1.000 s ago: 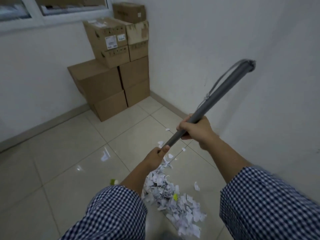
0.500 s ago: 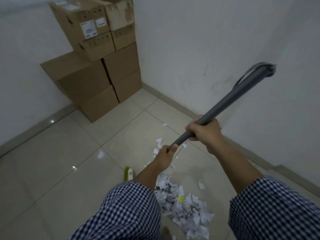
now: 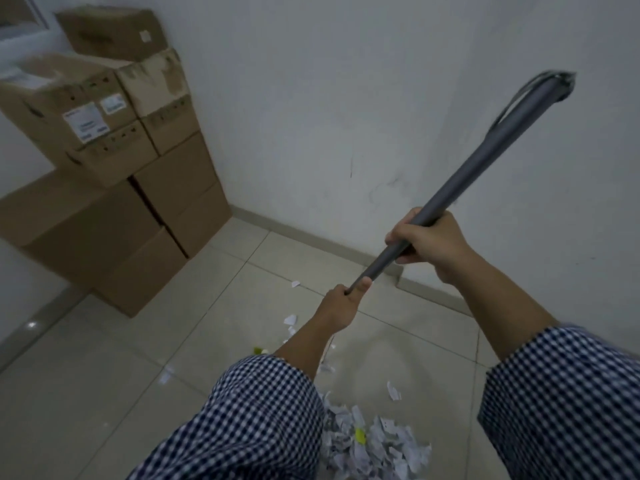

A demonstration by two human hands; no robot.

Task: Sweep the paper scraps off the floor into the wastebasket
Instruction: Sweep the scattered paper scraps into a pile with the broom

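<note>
Dozens of paper scraps (image 3: 374, 441) are being shown heaped on the tiled floor (image 3: 86, 393) at the near edge, between two checked sleeves (image 3: 256, 417), with loose scraps (image 3: 290, 319) scattered farther out. A grey broom handle (image 3: 460, 174) is being gripped by both hands. The left hand (image 3: 341, 304), its arm stretched forward and down, is being curled round the lower shaft with the thumb laid along it. The right hand (image 3: 429, 242) is being wrapped round the shaft higher up, the forearm angled in from the right. The handle is being slanted up to the right, a strap (image 3: 519, 98) looped at its top; the broom's head is being hidden by the left arm. Stacked cardboard boxes (image 3: 121, 202) are being shown in the corner; their white labels (image 3: 86, 121) are too blurred to be read.
</note>
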